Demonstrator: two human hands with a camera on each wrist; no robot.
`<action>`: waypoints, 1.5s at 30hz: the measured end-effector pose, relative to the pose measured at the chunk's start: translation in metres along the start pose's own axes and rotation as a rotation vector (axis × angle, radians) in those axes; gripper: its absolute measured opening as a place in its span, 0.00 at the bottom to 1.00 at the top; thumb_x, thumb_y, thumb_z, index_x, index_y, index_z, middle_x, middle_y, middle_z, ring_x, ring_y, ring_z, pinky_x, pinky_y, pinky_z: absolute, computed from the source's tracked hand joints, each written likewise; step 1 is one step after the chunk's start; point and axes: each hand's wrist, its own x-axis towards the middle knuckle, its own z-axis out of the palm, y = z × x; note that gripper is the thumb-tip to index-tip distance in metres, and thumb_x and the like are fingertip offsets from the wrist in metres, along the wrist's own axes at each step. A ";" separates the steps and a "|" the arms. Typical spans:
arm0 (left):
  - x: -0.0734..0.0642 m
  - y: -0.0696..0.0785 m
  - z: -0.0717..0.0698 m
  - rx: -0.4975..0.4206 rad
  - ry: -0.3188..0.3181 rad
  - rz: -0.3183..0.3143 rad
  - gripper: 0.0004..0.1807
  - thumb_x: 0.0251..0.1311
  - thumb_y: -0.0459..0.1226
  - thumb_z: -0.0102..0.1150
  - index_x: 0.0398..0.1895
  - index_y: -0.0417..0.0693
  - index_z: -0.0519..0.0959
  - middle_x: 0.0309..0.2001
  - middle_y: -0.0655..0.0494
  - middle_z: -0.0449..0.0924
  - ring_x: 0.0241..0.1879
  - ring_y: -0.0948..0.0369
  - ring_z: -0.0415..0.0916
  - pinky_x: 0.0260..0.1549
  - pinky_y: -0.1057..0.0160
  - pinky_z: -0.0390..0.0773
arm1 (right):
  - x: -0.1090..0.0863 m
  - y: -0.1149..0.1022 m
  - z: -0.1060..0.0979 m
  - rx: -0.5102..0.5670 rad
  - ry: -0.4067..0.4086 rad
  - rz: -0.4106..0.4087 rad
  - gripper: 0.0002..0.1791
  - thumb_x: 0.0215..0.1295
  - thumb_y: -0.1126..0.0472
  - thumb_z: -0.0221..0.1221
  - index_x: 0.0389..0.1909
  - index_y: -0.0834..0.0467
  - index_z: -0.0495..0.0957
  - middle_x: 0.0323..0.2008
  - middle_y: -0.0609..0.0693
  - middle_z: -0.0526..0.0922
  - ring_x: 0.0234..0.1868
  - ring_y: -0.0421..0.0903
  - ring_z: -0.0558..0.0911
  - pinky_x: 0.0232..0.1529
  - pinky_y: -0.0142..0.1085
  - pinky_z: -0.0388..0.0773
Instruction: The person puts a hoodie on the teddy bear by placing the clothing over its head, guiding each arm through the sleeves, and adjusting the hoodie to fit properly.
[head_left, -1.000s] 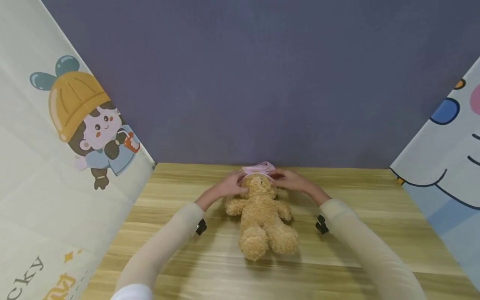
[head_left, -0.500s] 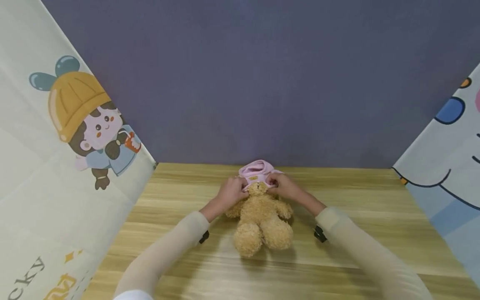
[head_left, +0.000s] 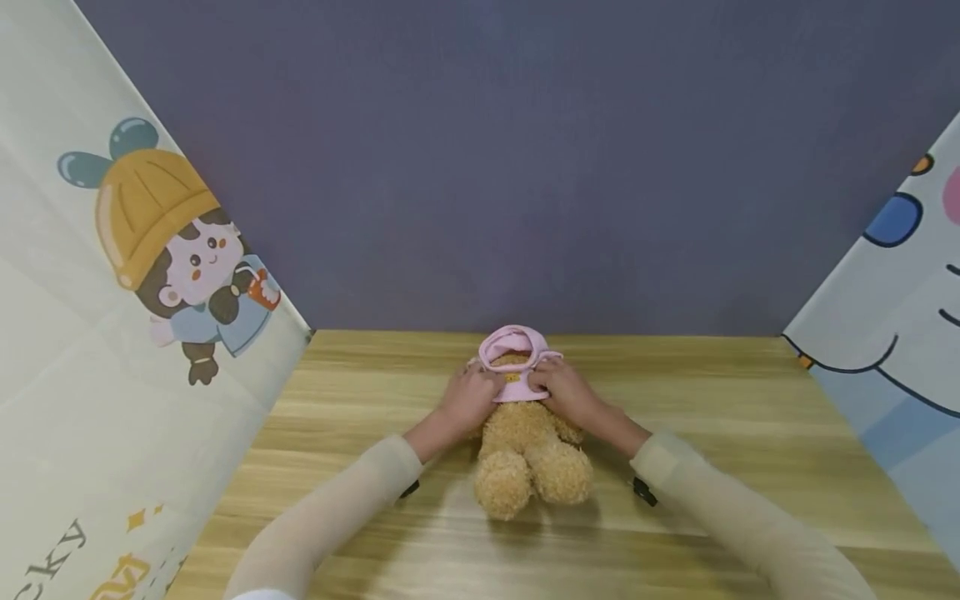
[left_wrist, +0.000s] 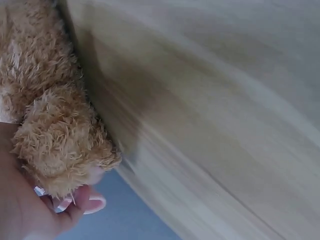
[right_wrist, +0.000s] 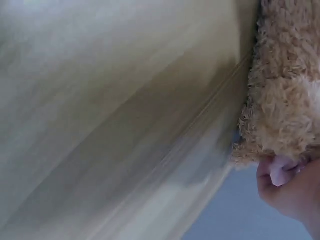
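Observation:
A tan teddy bear (head_left: 517, 429) lies on its back on the wooden table, feet toward the person. Its face is covered by a small pink garment (head_left: 521, 389) with a yellow patch; some tan fur shows through the round upper opening. My left hand (head_left: 471, 393) pinches the garment's hem on the left side, and my right hand (head_left: 566, 390) pinches it on the right. In the left wrist view, a furry limb of the bear (left_wrist: 60, 140) lies beside the curled fingers. The right wrist view has pink cloth (right_wrist: 285, 170) between thumb and fingers.
The wooden table (head_left: 360, 367) ends at a dark grey-blue wall (head_left: 540, 167). Printed panels stand at both sides: a cartoon child in a yellow hat (head_left: 157, 208) on the left panel, a white cartoon face (head_left: 847, 333) on the right.
Both hands have drawn the pink garment from the top of the bear's head down over its face, toward the person. The garment's round upper opening has spread into view.

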 end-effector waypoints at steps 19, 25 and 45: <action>-0.027 -0.068 -0.013 -0.659 -0.209 -0.235 0.18 0.66 0.33 0.65 0.58 0.38 0.79 0.54 0.42 0.82 0.49 0.47 0.81 0.49 0.50 0.82 | -0.027 0.047 -0.037 0.261 -0.195 0.229 0.20 0.57 0.69 0.72 0.50 0.65 0.78 0.48 0.60 0.83 0.49 0.59 0.83 0.52 0.52 0.81; -0.014 -0.068 0.012 -0.783 -0.214 -0.139 0.20 0.62 0.27 0.66 0.57 0.38 0.76 0.53 0.41 0.81 0.51 0.47 0.81 0.52 0.51 0.81 | -0.017 0.047 -0.018 0.344 -0.186 0.246 0.28 0.56 0.69 0.73 0.58 0.68 0.74 0.54 0.64 0.80 0.56 0.64 0.79 0.59 0.56 0.76; 0.005 -0.062 0.017 -0.927 -0.114 -0.140 0.30 0.43 0.29 0.74 0.53 0.41 0.75 0.38 0.50 0.75 0.38 0.58 0.73 0.37 0.64 0.76 | -0.024 0.041 -0.009 0.384 -0.140 0.307 0.24 0.63 0.74 0.63 0.58 0.59 0.71 0.41 0.51 0.78 0.38 0.43 0.76 0.36 0.37 0.76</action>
